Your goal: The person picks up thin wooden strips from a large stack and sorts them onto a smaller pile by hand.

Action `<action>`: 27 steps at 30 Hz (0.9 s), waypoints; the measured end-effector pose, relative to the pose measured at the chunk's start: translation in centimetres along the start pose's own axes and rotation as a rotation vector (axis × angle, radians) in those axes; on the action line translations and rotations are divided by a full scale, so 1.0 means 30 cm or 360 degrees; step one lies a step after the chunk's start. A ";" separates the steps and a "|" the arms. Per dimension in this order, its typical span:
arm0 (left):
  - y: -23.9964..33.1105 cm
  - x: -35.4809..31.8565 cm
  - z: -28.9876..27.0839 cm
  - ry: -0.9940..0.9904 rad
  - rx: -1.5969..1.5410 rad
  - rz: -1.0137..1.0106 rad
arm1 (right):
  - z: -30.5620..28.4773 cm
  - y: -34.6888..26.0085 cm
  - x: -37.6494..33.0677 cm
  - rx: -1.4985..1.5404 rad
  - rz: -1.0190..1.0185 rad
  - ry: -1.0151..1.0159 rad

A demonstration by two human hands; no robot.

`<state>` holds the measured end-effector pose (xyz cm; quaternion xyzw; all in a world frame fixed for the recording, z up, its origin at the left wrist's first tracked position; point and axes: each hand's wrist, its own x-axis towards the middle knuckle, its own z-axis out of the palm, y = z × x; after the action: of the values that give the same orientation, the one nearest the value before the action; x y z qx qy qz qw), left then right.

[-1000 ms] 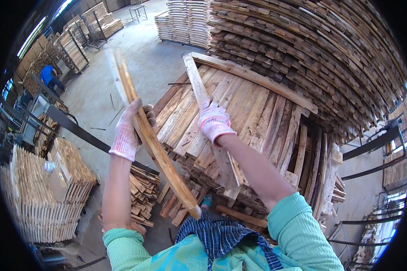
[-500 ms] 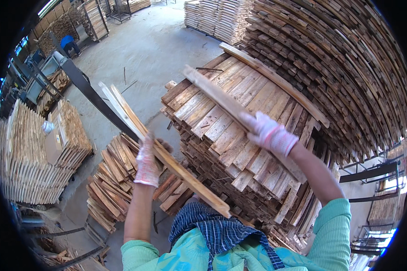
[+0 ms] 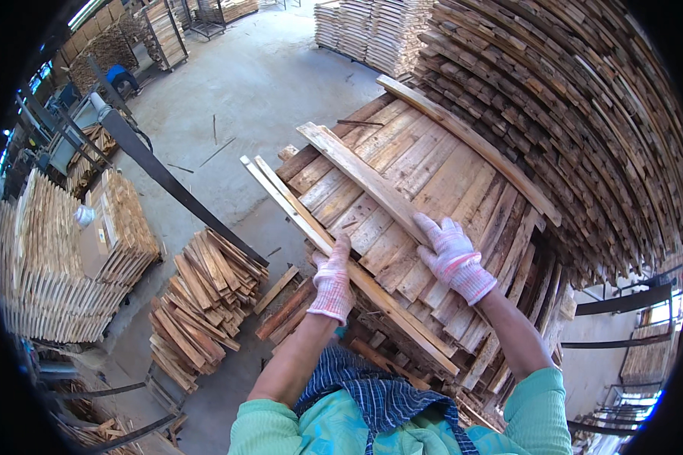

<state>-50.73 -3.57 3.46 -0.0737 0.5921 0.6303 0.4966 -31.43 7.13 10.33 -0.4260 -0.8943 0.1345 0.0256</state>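
Note:
My left hand [image 3: 332, 287], in a pale knit glove, grips two long wooden slats [image 3: 398, 312] near their middle. The slats slant along the near left side of a stack of boards [image 3: 425, 174]; whether they touch it I cannot tell. My right hand [image 3: 457, 262], gloved too, has its thumb and fingers around the lower part of another wooden slat [image 3: 360, 176]. That slat lies diagonally over the stack's top, its lower end hidden by my hand and wrist. Another long board [image 3: 474, 148] rests along the far right edge of the top layer.
A tall wall of stacked boards [image 3: 554, 129] rises at the right. Loose wood pieces [image 3: 205, 296] are piled on the floor at left, below a dark metal bar [image 3: 174, 186]. Farther left stand upright bundled slats [image 3: 61, 265]. Someone in blue [image 3: 120, 76] is in the far left background.
My left hand has brought its two slats rightward against or close beside the stack. My right hand has shifted slightly down, and its slat has lowered onto the top layer.

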 end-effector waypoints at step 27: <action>-0.013 -0.190 -0.134 -0.0122 -0.0117 0.0066 | 0.053 0.019 -0.131 -0.0187 -0.0165 0.0165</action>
<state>-49.62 -10.00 5.91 -0.0554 0.5505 0.6643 0.5026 -28.76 4.09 8.93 -0.3862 -0.9190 0.0580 0.0537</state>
